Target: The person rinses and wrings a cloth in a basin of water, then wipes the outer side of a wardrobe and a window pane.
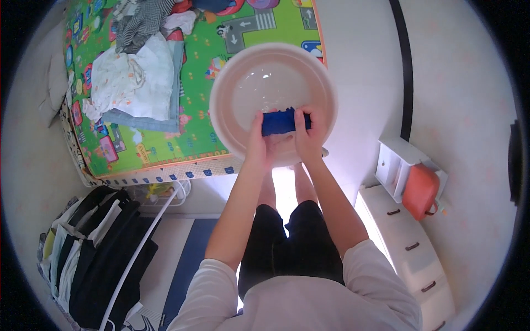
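A dark blue cloth (278,122), bunched into a short band, is stretched between my two hands. My left hand (258,140) grips its left end, and my right hand (309,135) grips the right end with the thumb on top. Both hands are over the near part of a round pale pink basin (220,110). Bright glints show on the basin's bottom, which looks like shallow water. How far the fingers curl under the cloth is hidden from above.
The basin stands at the right edge of a bed covered by a green road-patterned play mat (199,132). Folded white clothing (152,77) and a grey patterned garment (144,25) lie there. Clothes hang on a rack (105,259) at lower left; a white drawer cabinet (406,226) with a red pouch (420,192) stands right.
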Tool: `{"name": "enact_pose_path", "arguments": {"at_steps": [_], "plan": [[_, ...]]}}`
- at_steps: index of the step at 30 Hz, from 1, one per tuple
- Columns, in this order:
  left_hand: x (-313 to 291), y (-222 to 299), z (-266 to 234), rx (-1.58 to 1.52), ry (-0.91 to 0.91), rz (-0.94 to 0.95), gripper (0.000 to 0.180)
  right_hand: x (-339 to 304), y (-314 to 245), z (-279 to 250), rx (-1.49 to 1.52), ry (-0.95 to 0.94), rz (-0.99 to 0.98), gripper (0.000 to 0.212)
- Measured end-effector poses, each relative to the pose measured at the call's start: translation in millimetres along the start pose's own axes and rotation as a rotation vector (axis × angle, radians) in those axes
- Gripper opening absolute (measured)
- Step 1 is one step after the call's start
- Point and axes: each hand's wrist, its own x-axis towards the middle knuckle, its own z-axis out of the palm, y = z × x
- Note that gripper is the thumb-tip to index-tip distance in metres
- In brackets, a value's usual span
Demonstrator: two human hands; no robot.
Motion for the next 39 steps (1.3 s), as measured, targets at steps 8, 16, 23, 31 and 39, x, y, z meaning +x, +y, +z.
{"name": "enact_pose_path", "arguments": {"at_steps": [8,16,23,31,39], "plan": [[-87.9,56.5,20.6,0.58,0.009,0.201,0.037,11.1,-85.3,-38.6,0.108,-0.483,0.233,0.016],[-195.6,104.2,39.8,0.526,-0.107,0.437,0.04,-5.2,-169.1,-27.1,0.148,-0.689,0.518,0.023],[-272.1,125.2,20.3,0.396,-0.184,0.527,0.047,-35.1,-286.9,-10.8,0.095,-0.809,-0.009,0.04],[-351.4,120.4,-4.7,0.632,-0.034,0.74,0.038,-51.5,-310.9,0.4,0.053,-1.031,-0.187,0.04],[-419.6,52.3,-15.8,0.58,0.318,1.015,0.035,-69.6,-341.5,-14.5,0.203,-1.2,-0.15,0.025]]}}
